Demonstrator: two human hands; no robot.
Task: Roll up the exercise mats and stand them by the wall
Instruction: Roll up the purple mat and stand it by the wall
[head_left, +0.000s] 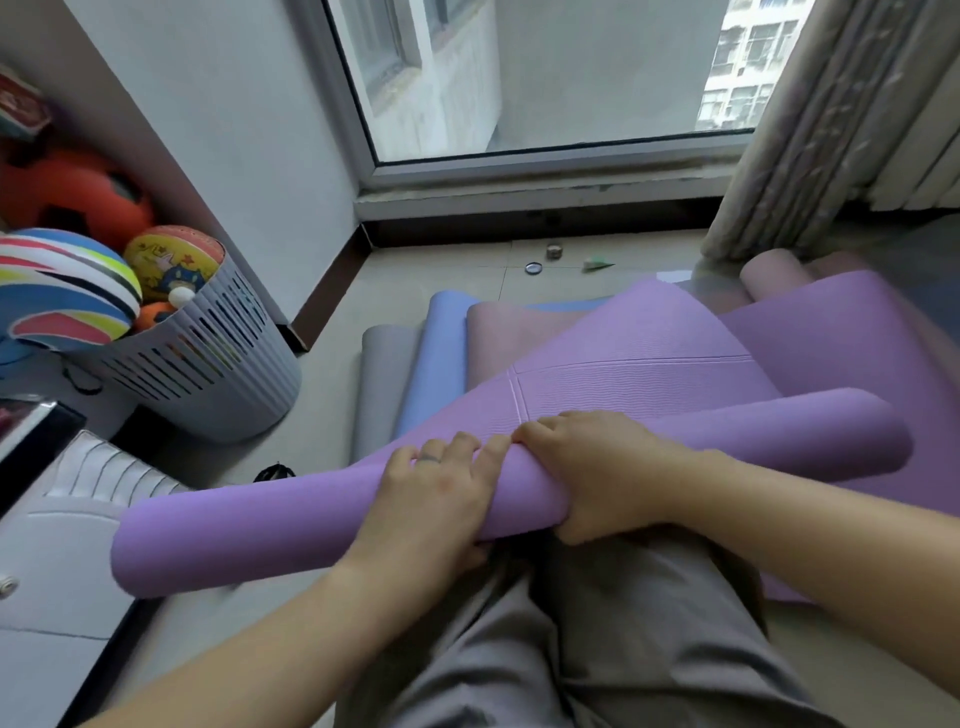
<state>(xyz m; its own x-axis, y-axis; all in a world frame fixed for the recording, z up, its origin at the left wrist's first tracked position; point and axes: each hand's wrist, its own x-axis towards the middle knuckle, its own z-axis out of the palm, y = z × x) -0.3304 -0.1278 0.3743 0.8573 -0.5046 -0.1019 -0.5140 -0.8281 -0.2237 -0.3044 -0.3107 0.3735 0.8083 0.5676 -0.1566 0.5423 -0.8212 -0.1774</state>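
A purple exercise mat (639, 358) is partly rolled, and its rolled end (249, 525) lies across my lap, slanting from lower left to upper right. My left hand (436, 493) and my right hand (597, 473) sit side by side on the middle of the roll, fingers curled over its top and thumbs beneath. The unrolled part rises in a hump beyond my hands. Under it on the floor lie a pink mat (498, 338), a blue mat (439, 353) and a grey mat (382, 374), all flat. A pink rolled mat (774, 273) lies at the far right by the curtain.
A grey slotted basket (208, 358) full of balls stands at the left against the white wall (223, 130). A window (545, 78) and its sill are ahead, with a curtain (810, 124) at the right. Small items (556, 252) lie on the tiles. White furniture (57, 545) sits at near left.
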